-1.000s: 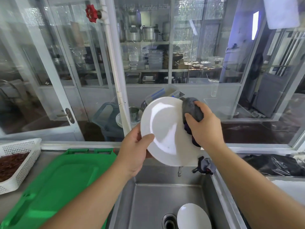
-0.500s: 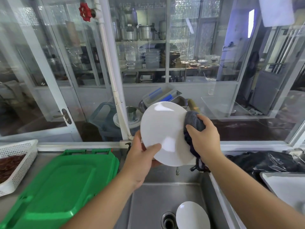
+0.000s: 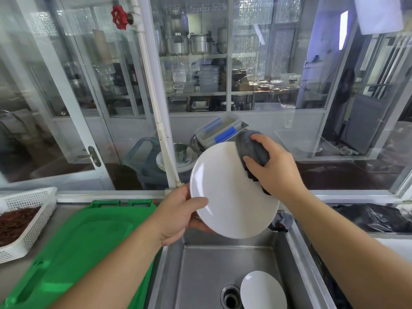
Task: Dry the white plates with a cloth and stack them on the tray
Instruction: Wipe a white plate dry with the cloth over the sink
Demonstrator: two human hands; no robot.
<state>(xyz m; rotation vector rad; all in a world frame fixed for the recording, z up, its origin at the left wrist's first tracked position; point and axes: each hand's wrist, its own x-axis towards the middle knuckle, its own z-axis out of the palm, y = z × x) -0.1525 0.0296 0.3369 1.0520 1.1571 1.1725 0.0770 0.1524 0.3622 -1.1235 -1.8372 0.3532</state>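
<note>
White plate (image 3: 231,192) held tilted above the steel sink (image 3: 200,270), face toward the camera. Left hand (image 3: 178,215) grasping its lower-left rim, thumb on the face, fingers curled behind. Right hand (image 3: 274,168) clenched round a grey cloth (image 3: 252,148), pressing it against the plate's upper-right edge; lower cloth folds dark against the rim, partly hidden under the palm. Second white plate (image 3: 263,291) lying in the sink basin beside the drain (image 3: 230,297), cut off by the bottom edge. Green tray (image 3: 84,244) flat on the counter left of the sink, bare, near corner out of view. White perforated basket (image 3: 29,221) left of the tray, well apart from the sink, contents dark reddish, unclear. Beyond the sink, glass panes and blurred shelving.
</note>
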